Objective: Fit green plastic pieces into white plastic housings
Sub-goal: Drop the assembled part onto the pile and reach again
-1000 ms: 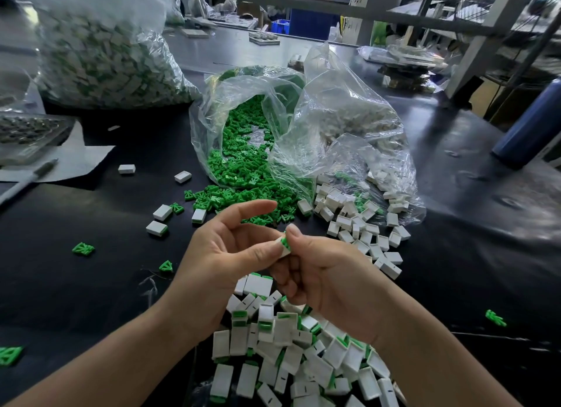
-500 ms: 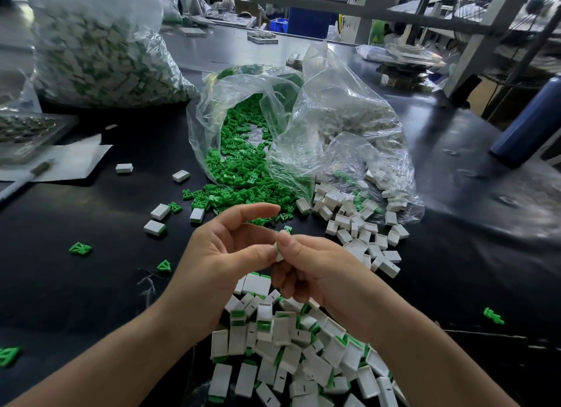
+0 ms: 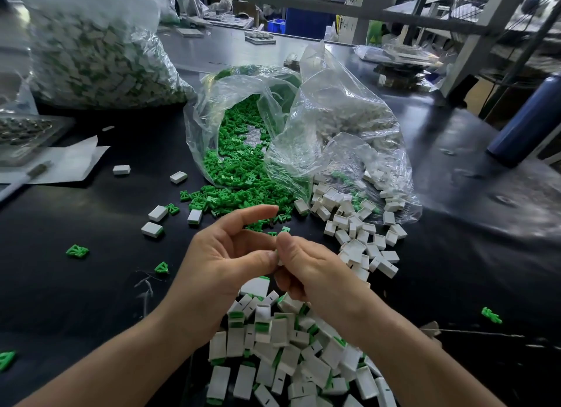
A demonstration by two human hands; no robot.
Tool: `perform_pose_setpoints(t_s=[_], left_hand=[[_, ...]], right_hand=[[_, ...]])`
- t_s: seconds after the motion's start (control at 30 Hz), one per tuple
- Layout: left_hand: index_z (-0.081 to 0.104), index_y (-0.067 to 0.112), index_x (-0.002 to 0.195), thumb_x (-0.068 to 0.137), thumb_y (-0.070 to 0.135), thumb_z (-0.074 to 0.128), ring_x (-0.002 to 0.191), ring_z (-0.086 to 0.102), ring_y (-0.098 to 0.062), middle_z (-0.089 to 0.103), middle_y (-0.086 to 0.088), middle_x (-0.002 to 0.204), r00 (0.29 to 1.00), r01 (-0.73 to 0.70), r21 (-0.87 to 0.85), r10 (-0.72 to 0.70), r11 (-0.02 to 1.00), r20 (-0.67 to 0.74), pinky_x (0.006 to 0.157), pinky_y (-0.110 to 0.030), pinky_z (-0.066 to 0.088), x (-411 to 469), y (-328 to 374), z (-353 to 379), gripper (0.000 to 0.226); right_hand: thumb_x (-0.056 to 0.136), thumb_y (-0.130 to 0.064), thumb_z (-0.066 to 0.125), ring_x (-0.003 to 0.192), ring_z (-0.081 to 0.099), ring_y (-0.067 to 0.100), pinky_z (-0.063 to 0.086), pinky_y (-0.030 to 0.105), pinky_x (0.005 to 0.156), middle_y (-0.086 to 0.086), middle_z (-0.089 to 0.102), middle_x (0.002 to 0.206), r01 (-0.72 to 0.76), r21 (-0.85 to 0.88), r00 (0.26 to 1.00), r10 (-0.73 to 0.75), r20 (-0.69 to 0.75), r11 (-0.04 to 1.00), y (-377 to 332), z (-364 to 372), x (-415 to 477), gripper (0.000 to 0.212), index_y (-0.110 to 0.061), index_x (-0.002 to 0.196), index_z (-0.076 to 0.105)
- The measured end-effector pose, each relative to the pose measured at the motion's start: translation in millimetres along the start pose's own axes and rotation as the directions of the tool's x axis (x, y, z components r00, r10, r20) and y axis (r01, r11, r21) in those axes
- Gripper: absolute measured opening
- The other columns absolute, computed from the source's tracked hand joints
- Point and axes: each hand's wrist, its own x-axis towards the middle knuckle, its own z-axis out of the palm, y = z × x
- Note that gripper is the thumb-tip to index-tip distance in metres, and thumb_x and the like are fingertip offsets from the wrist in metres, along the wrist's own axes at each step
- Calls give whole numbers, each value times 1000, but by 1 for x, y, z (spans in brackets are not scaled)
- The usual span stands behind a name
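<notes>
My left hand point(image 3: 224, 261) and my right hand point(image 3: 312, 273) meet above the black table, thumbs pinching one small white housing point(image 3: 278, 256) between them; most of it is hidden by the fingers. Loose green pieces point(image 3: 239, 194) spill from a clear bag point(image 3: 243, 103) behind the hands. Empty white housings point(image 3: 355, 233) spill from a second clear bag point(image 3: 349, 124) on the right. A heap of assembled white housings with green ends point(image 3: 285, 352) lies under my wrists.
A large bag of finished parts point(image 3: 91, 60) stands at the back left. Paper and a pen point(image 3: 33, 171) lie at the left edge. A blue bottle point(image 3: 528, 121) stands at the right. Stray green pieces point(image 3: 77, 251) and housings point(image 3: 151, 229) dot the table.
Both hands have dropped slightly and pressed closer together on the housing; the green piece seen at the fingertips a second ago is no longer visible.
</notes>
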Motion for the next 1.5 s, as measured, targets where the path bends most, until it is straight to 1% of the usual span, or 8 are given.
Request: perform_pose_setpoints(t_s=[0.13, 0.3, 0.5, 0.8, 0.93, 1.13, 1.23, 1.5], left_hand=[[57, 17, 113, 65, -2, 61, 63, 68, -27, 72, -17, 79, 1000, -9, -31, 9, 999, -28, 58, -25, 54, 0, -2, 3, 51], [55, 18, 115, 65, 2, 64, 70, 70, -25, 72, -15, 79, 998, -9, -36, 7, 999, -55, 62, -22, 54, -1, -3, 4, 53], [57, 19, 112, 64, 3, 64, 66, 70, -23, 72, -14, 75, 998, -8, -28, 7, 1000, -69, 60, -21, 53, -1, -3, 5, 51], [57, 19, 112, 63, 3, 63, 70, 70, -22, 72, -13, 77, 998, 12, -43, -15, 999, -68, 62, -21, 53, -1, -3, 4, 52], [55, 17, 115, 62, 1, 62, 66, 69, -24, 72, -15, 75, 998, 28, -62, -31, 998, -48, 61, -22, 53, -1, -1, 5, 55], [54, 17, 117, 62, 3, 66, 63, 67, -31, 71, -18, 82, 997, 69, -58, -71, 996, -34, 59, -30, 54, 0, 2, 3, 59], [57, 21, 114, 46, 5, 83, 70, 67, -28, 73, -15, 84, 995, 80, -10, -81, 997, -62, 67, -32, 57, 1, 2, 2, 75], [71, 25, 95, 46, 14, 85, 69, 69, -20, 72, -10, 76, 993, 80, 39, -76, 996, -91, 60, -21, 54, 2, 4, -2, 52]], right_hand=[[95, -44, 32, 56, 44, -9, 32, 16, 61, -24, 50, 58, 28, -93, 996, -35, -79, 995, 3, 4, 1, 32, -30, 76, 55], [97, -43, 30, 90, 50, -3, 39, 20, 80, -14, 58, 98, 48, -159, 993, -64, -99, 986, 4, 6, 2, 41, -23, 118, 58], [97, -43, 27, 76, 43, -4, 32, 16, 70, -20, 46, 81, 60, -225, 989, -88, -116, 972, 2, 8, 2, 43, -23, 121, 56], [97, -43, 27, 76, 45, -4, 33, 16, 69, -20, 48, 81, 85, -234, 986, -115, -118, 968, 5, 8, 3, 40, -21, 111, 57], [97, -42, 31, 60, 44, -6, 32, 18, 63, -23, 49, 61, 76, -136, 989, -93, -117, 988, 3, 7, 2, 34, -32, 73, 52], [80, -60, 27, 45, 37, 4, 32, 16, 49, -5, 46, 52, 46, 60, 998, -43, -38, 997, -4, -1, 1, 60, -8, 61, 51], [75, -64, 23, 46, 41, 6, 34, 11, 46, -2, 50, 51, 15, 34, 1000, -15, -5, 999, -4, -7, 1, 84, 11, 77, 59], [76, -59, 36, 41, 43, 0, 34, 19, 51, -7, 50, 44, 22, -63, 979, -34, -202, 998, -2, -18, 7, 55, -14, 62, 63]])
